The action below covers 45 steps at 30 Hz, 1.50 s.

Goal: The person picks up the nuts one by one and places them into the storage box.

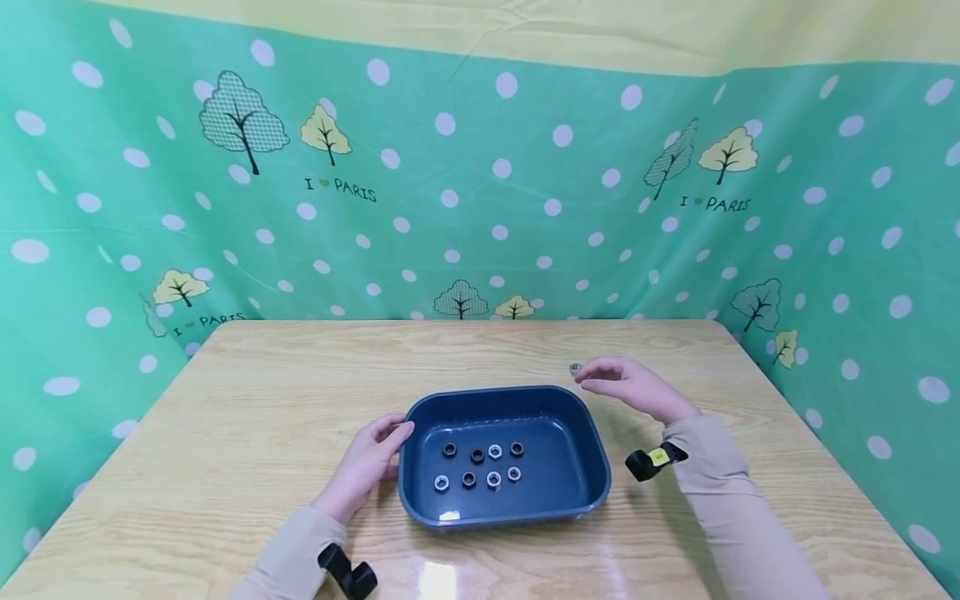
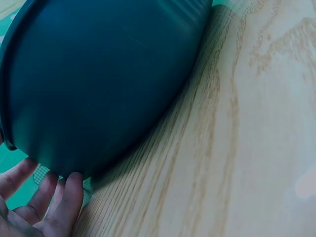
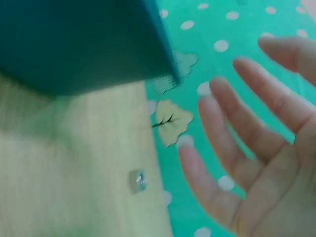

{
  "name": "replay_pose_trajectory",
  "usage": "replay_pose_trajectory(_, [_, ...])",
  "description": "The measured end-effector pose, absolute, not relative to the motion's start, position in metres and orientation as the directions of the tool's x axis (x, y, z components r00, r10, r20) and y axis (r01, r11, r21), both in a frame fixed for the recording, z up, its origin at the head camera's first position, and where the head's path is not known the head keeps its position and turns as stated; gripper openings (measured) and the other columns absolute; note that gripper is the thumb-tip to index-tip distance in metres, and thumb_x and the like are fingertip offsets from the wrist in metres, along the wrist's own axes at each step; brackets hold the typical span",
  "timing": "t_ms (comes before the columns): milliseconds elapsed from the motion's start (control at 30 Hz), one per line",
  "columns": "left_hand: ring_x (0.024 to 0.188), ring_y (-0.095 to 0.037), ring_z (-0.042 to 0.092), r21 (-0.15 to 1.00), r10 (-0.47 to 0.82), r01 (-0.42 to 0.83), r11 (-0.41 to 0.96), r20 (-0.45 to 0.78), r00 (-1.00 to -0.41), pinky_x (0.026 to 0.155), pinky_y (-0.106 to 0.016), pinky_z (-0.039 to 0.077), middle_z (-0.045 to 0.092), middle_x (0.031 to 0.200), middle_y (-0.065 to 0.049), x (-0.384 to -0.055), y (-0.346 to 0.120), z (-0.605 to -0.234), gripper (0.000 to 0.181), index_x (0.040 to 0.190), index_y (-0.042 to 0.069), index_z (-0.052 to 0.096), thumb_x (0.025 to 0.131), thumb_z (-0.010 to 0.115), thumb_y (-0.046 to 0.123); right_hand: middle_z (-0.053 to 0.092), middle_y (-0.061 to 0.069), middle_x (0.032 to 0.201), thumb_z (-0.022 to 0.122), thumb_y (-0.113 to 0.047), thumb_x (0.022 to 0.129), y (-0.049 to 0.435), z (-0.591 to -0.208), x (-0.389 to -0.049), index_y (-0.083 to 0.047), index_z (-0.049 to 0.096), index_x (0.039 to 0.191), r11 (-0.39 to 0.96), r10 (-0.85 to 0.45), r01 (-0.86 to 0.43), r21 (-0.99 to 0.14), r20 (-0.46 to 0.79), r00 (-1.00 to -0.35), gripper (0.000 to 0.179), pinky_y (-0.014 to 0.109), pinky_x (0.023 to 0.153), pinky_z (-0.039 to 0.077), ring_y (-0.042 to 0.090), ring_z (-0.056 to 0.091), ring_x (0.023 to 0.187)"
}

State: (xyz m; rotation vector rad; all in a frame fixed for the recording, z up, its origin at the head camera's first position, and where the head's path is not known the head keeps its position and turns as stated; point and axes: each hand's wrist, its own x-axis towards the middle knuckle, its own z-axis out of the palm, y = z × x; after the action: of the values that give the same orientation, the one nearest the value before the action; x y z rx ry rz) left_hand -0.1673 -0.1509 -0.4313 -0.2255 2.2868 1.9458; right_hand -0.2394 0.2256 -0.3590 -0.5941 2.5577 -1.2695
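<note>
A dark blue rectangular tub [image 1: 510, 518] sits on the table with several hex nuts inside, some silver, like one nut [image 1: 442, 483], and some dark, like another [image 1: 468, 480]. My left hand [image 1: 367, 462] grips the tub's left end, its thumb at the rim and its fingers [image 2: 71, 195] against the outer wall. Beyond the tub's far right corner, my right hand [image 1: 626, 385] hovers with fingers loosely bent and holds nothing. Just left of its fingertips, a single silver nut [image 1: 575, 368] lies on the table; in the right wrist view this nut [image 3: 138, 180] appears apart from the spread fingers.
The wood-grain table [image 1: 225, 467] stretches out on both sides of the tub. A green dotted cloth [image 1: 480, 225] hangs behind its far edge and along both sides. Black wrist cameras [image 1: 651, 461] are strapped over the sleeves.
</note>
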Motion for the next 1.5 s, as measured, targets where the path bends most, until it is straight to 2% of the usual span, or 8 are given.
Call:
replay_pose_trajectory(200, [0.094, -0.017, 0.062, 0.967, -0.044, -0.208, 0.147, -0.203, -0.978, 0.072, -0.037, 0.059, 0.055, 0.127, -0.021, -0.167, -0.151, -0.431, 0.045, 0.130, -0.002, 0.049, 0.096, 0.055, 0.027, 0.062, 0.020, 0.112, 0.054, -0.025, 0.096, 0.237, -0.372, -0.246, 0.006, 0.061, 0.112, 0.616, -0.327, -0.172, -0.769, -0.051, -0.943, 0.035, 0.042, 0.090, 0.051, 0.021, 0.057, 0.101])
replay_pose_trajectory(433, [0.089, -0.016, 0.063, 0.967, -0.055, -0.214, 0.141, -0.208, -0.977, 0.071, -0.036, 0.059, 0.056, 0.124, -0.021, -0.168, -0.151, -0.431, 0.042, 0.129, -0.001, 0.051, 0.096, 0.055, 0.025, 0.065, 0.015, 0.110, 0.059, -0.027, 0.093, 0.245, -0.388, -0.254, 0.000, 0.065, 0.109, 0.696, -0.239, -0.133, -0.705, -0.053, -0.970, 0.032, 0.039, 0.087, 0.048, 0.027, 0.057, 0.103])
replay_pose_trajectory(667, [0.086, -0.015, 0.063, 0.968, -0.057, -0.211, 0.135, -0.205, -0.977, 0.069, -0.035, 0.060, 0.056, 0.124, -0.021, -0.168, -0.150, -0.431, 0.041, 0.128, -0.001, 0.051, 0.096, 0.054, 0.024, 0.064, 0.018, 0.111, 0.061, -0.024, 0.091, 0.246, -0.397, -0.267, 0.000, 0.064, 0.109, 0.737, -0.222, -0.120, -0.665, -0.071, -0.973, 0.030, 0.044, 0.089, 0.048, 0.031, 0.058, 0.104])
replay_pose_trajectory(867, [0.083, -0.014, 0.063, 0.975, -0.045, -0.190, 0.113, -0.186, -0.981, 0.068, -0.036, 0.060, 0.056, 0.120, -0.022, -0.167, -0.150, -0.430, 0.040, 0.127, -0.004, 0.051, 0.096, 0.054, 0.021, 0.064, 0.018, 0.108, 0.062, -0.023, 0.090, 0.245, -0.402, -0.276, 0.002, 0.063, 0.109, 0.756, -0.216, -0.117, -0.644, -0.077, -0.973, 0.031, 0.040, 0.084, 0.050, 0.029, 0.058, 0.099])
replay_pose_trajectory(1267, [0.092, -0.016, 0.062, 0.967, -0.038, -0.195, 0.161, -0.191, -0.981, 0.072, -0.037, 0.059, 0.056, 0.124, -0.021, -0.165, -0.150, -0.429, 0.047, 0.130, -0.003, 0.049, 0.096, 0.055, 0.028, 0.062, 0.019, 0.107, 0.068, -0.023, 0.084, 0.239, -0.409, -0.294, 0.001, 0.063, 0.106, 0.800, -0.183, -0.123, -0.588, -0.044, -0.982, 0.033, 0.037, 0.078, 0.048, 0.028, 0.056, 0.093])
replay_pose_trajectory(1500, [0.088, -0.015, 0.063, 0.971, -0.041, -0.200, 0.130, -0.196, -0.980, 0.071, -0.037, 0.059, 0.056, 0.123, -0.021, -0.165, -0.150, -0.429, 0.043, 0.129, -0.002, 0.050, 0.096, 0.054, 0.025, 0.061, 0.024, 0.112, 0.069, -0.022, 0.082, 0.233, -0.415, -0.303, 0.002, 0.063, 0.108, 0.806, -0.191, -0.143, -0.574, -0.023, -0.981, 0.035, 0.045, 0.086, 0.049, 0.035, 0.057, 0.100])
